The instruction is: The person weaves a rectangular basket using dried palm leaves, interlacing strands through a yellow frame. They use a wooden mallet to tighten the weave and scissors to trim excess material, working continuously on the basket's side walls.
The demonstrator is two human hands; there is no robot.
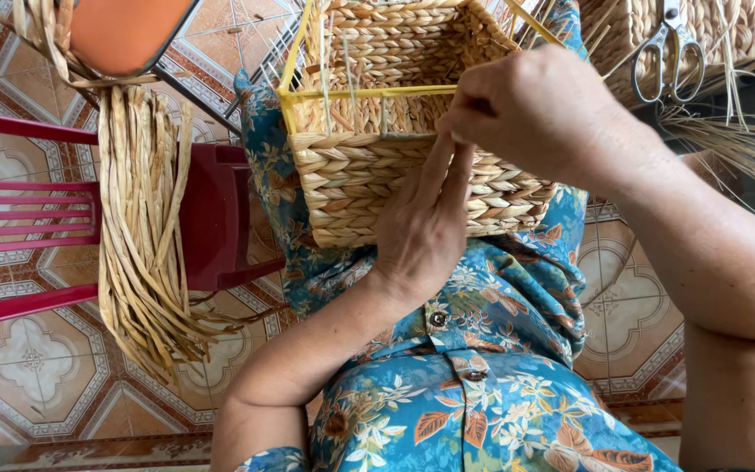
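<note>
Underfoot, patterned floor tiles (37,367); seemingly a red plastic chair (211,218).

- The right hand (530,109) is covering its own fingertips, so whatever they are pinching at the rim of the woven basket (369,166) is not showing.
- The left hand (421,223) is hiding part of the basket's near wall.
- The top edge is cutting off the basket's far side.
- The scissors (670,48) are losing their blades past the top edge.
- The bundle of dried straw strips (141,236) is running out of view at the top left.
- The red plastic chair (211,218) is being cropped by the left edge and partly covered by the strips.
- The orange object (124,31) is being cut off above; its kind is staying unclear.
</note>
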